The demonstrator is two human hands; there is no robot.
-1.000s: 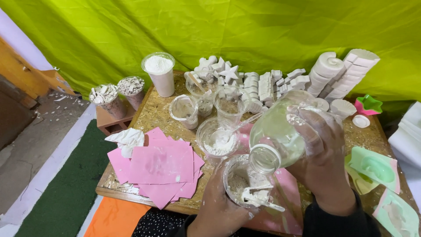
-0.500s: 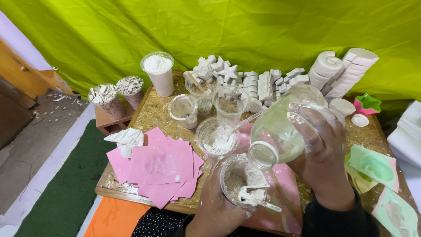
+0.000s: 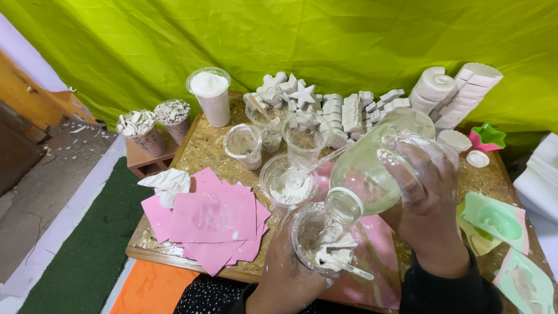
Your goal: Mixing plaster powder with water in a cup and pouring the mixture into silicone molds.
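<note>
Bottle (image 3: 372, 174), clear plastic, stood tilted mouth-down over a small clear cup (image 3: 318, 241) at the near edge of the board — the pouring step of mixing plaster, by the look of it.

Far left: two brown pots of broken white pieces (image 3: 152, 125) on a low wooden block, beside the table (image 3: 203, 145).

Left of centre: a fan of pink sheets (image 3: 212, 218), dusted white, with a crumpled white cloth (image 3: 167, 181) touching their upper corner. Behind them, a tall cup of white powder (image 3: 210, 93).

Centre: several clear cups smeared with white, one wider cup (image 3: 288, 183) holding powder and a spoon. Behind, a heap of white cast shapes (image 3: 325, 102) — stars, blocks.

Centre near: left hand (image 3: 288, 270), fingers wrapped about the small cup's side, steadying it; a white stirrer (image 3: 343, 264) lay across the wet lumpy mix inside.

Right of centre: right hand (image 3: 427, 192), powder-coated, fingers closed around the bottle's body, its neck just above the cup's rim. Whether liquid was leaving the mouth could not be told.

Right: stacks of white shell casts (image 3: 459, 87), a pink-and-green star mould (image 3: 487, 136), pale green moulds (image 3: 497, 218).

Judgement: the next move would call for a slow tilt, the cup held firm, then stirring.
</note>
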